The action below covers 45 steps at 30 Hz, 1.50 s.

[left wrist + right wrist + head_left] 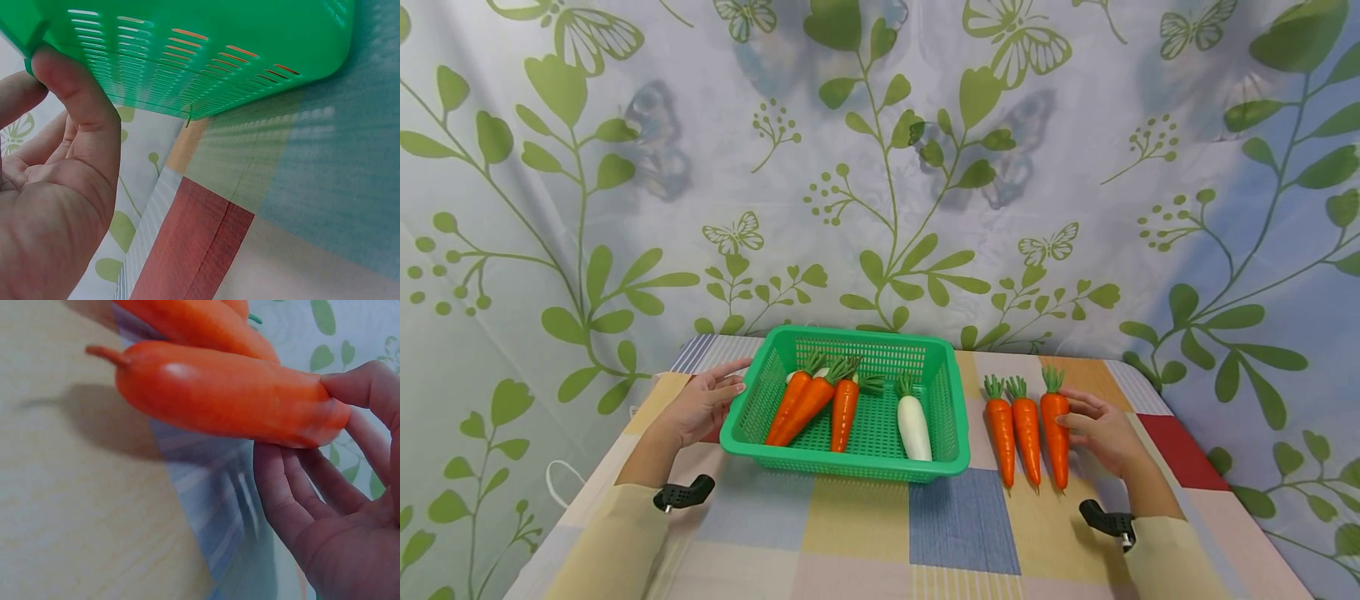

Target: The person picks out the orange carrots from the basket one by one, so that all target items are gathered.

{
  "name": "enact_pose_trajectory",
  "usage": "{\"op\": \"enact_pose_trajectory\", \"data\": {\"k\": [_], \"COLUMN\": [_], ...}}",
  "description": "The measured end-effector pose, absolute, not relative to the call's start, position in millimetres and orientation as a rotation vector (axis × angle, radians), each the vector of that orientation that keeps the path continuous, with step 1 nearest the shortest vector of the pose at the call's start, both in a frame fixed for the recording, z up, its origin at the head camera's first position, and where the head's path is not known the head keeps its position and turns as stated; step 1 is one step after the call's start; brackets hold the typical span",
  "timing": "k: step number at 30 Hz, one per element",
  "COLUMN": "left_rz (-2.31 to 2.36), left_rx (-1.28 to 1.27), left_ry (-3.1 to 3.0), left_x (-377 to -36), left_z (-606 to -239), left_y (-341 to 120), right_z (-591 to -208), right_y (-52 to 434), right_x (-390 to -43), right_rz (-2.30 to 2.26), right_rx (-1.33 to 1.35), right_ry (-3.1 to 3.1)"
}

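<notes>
Green basket [957,433], orange carrots [1027,427], white radish [914,427], multicoloured checked tablecloth [850,533].

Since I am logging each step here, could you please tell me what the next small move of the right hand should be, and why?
Probably close the right hand on the nearest carrot and lift it. In the right wrist view the thumb and fingers touch its thick end without a full grip. Two more carrots lie beside it on the table, and the left hand touches the rim of the green basket.
</notes>
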<state>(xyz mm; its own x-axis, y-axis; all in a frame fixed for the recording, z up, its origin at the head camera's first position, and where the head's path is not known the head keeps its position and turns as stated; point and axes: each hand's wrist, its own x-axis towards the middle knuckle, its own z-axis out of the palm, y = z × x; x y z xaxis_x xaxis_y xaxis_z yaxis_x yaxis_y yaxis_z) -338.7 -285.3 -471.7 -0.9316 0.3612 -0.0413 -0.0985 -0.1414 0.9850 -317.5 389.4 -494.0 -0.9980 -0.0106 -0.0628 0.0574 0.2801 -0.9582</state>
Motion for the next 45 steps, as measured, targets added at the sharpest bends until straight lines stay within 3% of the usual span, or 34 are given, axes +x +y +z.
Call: {"op": "enact_pose_trajectory", "data": {"k": [20, 45], "left_rz": [2.152, 2.152], "left_rx": [0.31, 0.301], "left_ry": [1.82, 1.806], "left_x": [-337.5, -340.5], "left_z": [-473.3, -472.8], "left_y": [-286.6, -286.7], "right_z": [-495.7, -490.8], "right_y": [389.3, 391.3], "right_x": [-331.8, -332.1], "right_rz": [-1.613, -1.578], "right_rx": [0.157, 0.112], "right_ry": [2.502, 2.51]}}
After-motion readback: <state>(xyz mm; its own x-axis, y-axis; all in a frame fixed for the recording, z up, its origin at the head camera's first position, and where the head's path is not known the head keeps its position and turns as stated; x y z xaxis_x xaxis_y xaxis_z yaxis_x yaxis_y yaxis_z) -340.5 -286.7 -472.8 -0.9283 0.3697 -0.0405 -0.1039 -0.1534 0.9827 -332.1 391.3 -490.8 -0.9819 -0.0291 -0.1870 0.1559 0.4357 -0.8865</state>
